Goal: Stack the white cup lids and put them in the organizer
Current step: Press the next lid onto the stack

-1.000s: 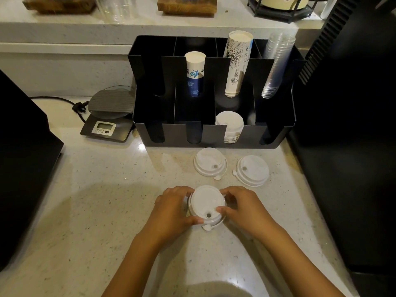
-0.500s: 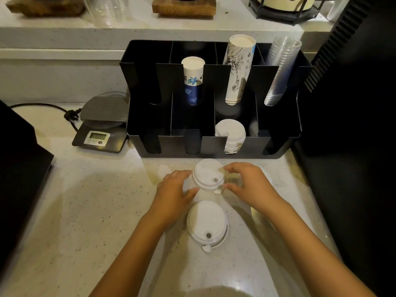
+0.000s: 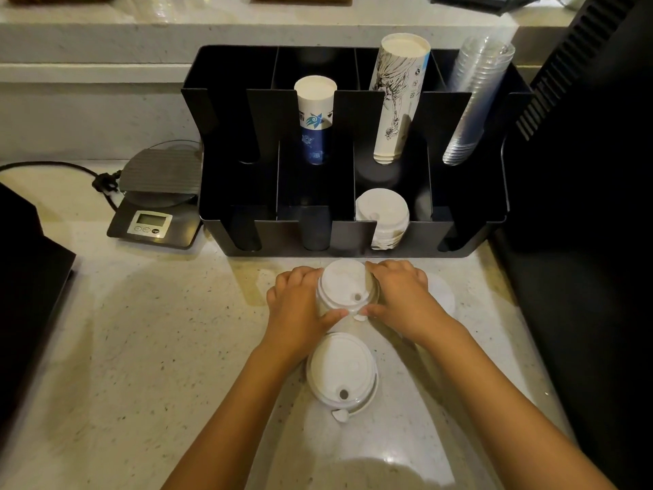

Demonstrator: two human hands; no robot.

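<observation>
Both hands (image 3: 298, 305) (image 3: 406, 302) pinch far lid (image 3: 344, 286); uneven squeeze may flip it, missing near lid (image 3: 341, 371) when stacking.

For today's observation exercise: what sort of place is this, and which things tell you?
Probably a café drinks counter: a black organizer holding paper cups and clear cups, loose white lids, and a small digital scale.

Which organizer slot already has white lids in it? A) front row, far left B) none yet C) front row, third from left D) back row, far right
C: the stack of white lids sits in the organizer front row, third slot from the left, below the tall paper cups; the front far-left slot looks empty and the back far-right holds clear plastic cups.
</observation>
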